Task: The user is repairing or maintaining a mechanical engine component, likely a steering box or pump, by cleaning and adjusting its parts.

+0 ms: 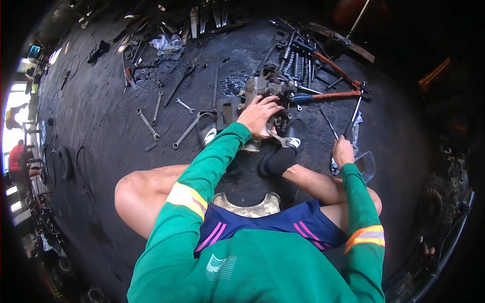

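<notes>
In front of me, between my feet, stands a greasy metal machine part (pixel 256 87) with bolts and fittings on its right side. My left hand (pixel 258 117) grips its near side, fingers curved over the top; the palm side is hidden. Just below that hand, by my right shoe, shows the open jaw of a wrench (pixel 289 142); I cannot tell whether the hand touches it. Off to the right, my right hand (pixel 343 150) is closed on a dark-handled tool (pixel 349 129) with a thin metal shaft pointing away from me, apparently a screwdriver.
Several wrenches (pixel 147 123) lie on the dark floor at left. Red-handled bolt cutters (pixel 331 95) and metal tools crowd the far right. A clear plastic container (pixel 367 165) sits beside my right wrist. White rags (pixel 166 45) lie farther off. A person in red (pixel 17 160) is at far left.
</notes>
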